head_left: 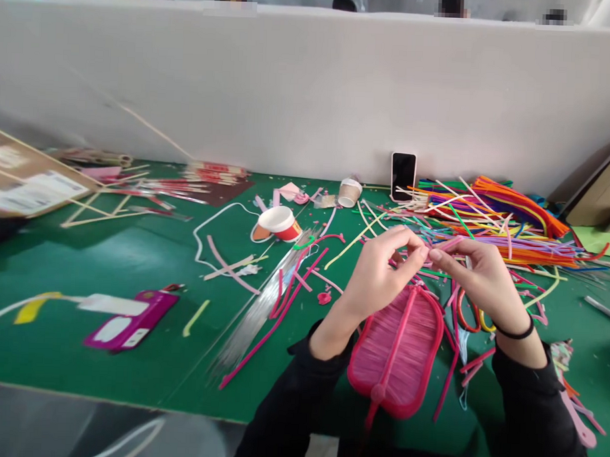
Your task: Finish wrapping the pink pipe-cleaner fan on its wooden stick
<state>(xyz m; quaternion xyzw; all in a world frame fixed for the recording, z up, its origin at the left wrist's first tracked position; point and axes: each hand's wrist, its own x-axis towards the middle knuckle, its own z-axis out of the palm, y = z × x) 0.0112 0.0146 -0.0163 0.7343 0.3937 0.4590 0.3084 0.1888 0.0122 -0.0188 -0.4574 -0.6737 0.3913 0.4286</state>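
Note:
My left hand (383, 274) and my right hand (476, 271) meet over the table, thumbs and fingers closed in a pinch. Between them is a short pink pipe cleaner (452, 244), its end rising past the right fingers. The left fingertips touch the right ones, and the spot they grip is partly hidden. Below the hands lies a pink fan-shaped piece (421, 352) with a dark pink fuzzy rim and a central rib. Scissors (466, 310) with red and yellow handles rest under my right hand, partly covered by it.
Bundles of coloured pipe cleaners (520, 216) lie at the back right, near a propped phone (403, 175). A red and white paper cup (279, 223) stands left of centre, beside thin silvery wires (262, 307). A purple box (154, 316) sits at left; a white partition (290, 88) closes the back.

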